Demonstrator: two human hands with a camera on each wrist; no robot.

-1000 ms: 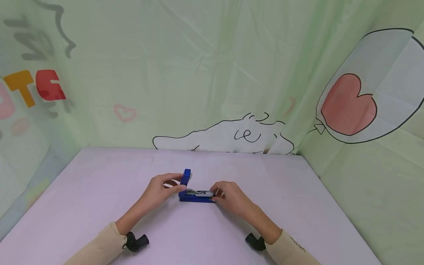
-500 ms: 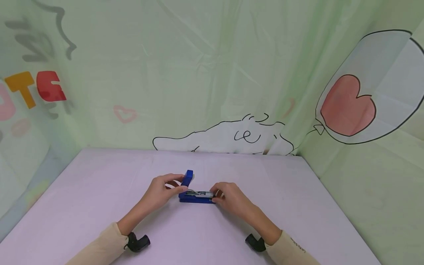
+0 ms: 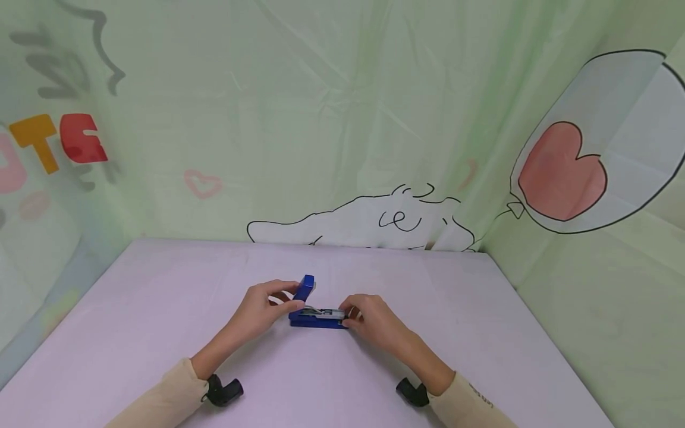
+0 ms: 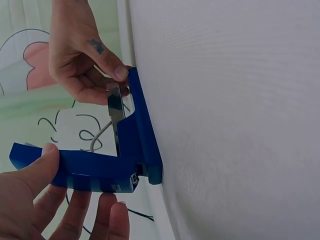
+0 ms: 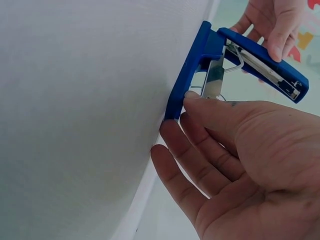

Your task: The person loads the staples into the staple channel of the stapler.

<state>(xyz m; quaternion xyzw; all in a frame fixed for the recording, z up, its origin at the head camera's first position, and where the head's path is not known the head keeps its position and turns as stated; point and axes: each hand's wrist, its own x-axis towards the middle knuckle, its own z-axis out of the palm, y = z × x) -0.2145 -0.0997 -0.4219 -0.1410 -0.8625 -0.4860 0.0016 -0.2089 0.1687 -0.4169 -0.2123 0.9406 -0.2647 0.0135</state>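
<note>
A blue stapler rests on the table with its top cover swung up, baring the metal staple channel and a bent wire. My left hand holds the raised cover between thumb and fingers. At the other end, my right hand grips the front of the stapler's base, thumb on the upper side and fingertips at its edge. The right fingers hide the front tip of the channel in the head view.
The table has a pale lilac cover. Behind it hangs a light green printed curtain, meeting the table's far edge. A black wrist device sits below the left sleeve, another black device by the right one.
The stapler's cover has tilted a little to the right, toward the base, with my left hand on it. My right hand has stayed in place at the front end.
</note>
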